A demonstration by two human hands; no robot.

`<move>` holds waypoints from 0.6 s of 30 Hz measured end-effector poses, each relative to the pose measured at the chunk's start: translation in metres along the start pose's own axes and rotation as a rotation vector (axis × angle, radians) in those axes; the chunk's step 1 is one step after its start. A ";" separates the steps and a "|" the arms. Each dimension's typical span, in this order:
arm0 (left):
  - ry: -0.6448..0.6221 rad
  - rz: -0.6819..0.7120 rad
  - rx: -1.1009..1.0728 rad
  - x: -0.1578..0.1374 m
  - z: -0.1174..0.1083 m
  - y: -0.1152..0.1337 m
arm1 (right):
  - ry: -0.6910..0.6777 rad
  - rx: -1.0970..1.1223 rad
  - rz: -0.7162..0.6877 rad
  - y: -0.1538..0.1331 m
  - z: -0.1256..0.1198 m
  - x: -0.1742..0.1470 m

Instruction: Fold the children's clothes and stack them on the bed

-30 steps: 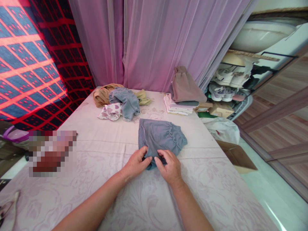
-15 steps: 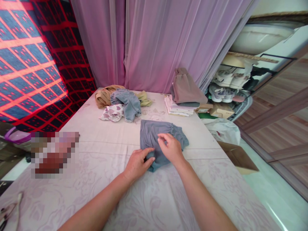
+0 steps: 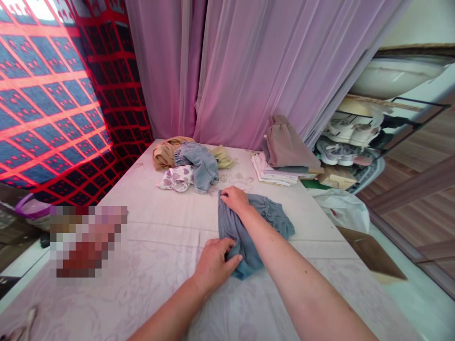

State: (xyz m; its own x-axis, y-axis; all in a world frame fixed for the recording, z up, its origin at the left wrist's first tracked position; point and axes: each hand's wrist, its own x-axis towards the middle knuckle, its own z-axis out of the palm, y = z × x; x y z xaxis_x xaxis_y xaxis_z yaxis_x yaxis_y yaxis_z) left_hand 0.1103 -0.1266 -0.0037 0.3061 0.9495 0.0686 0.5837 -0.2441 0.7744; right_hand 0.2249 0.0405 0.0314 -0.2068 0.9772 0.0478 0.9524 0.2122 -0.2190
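Note:
Blue-grey pants point(image 3: 254, 251) with a gathered elastic waistband lie folded on the table, the waistband towards the right. At their near left edge my left hand point(image 3: 217, 260) has the cloth between thumb and fingers. My right hand point(image 3: 234, 198) reaches across the pants and pinches their far left corner, its forearm covering part of the fabric.
Behind lies a loose heap with a small denim garment point(image 3: 199, 163), a tan garment point(image 3: 166, 155) and a heart-print cloth point(image 3: 177, 178). A folded stack with mauve pants point(image 3: 286, 144) on top stands back right. Beyond the right edge are a cardboard box point(image 3: 369, 251) and a shoe rack.
My right hand has moved from above the middle of the pants to their far left corner and taken hold there. My left hand stays at the near edge. The view has shifted slightly.

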 end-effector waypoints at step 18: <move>-0.172 0.033 -0.072 0.000 -0.019 0.008 | 0.067 -0.043 -0.004 0.023 -0.021 0.020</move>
State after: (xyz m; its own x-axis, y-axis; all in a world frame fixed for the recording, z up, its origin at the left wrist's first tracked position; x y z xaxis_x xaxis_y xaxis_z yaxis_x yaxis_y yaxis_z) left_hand 0.1006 -0.1244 0.0145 0.4517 0.8921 -0.0089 0.5176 -0.2538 0.8171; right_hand 0.2475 0.0650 0.0473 -0.1963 0.9739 0.1142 0.9606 0.2144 -0.1768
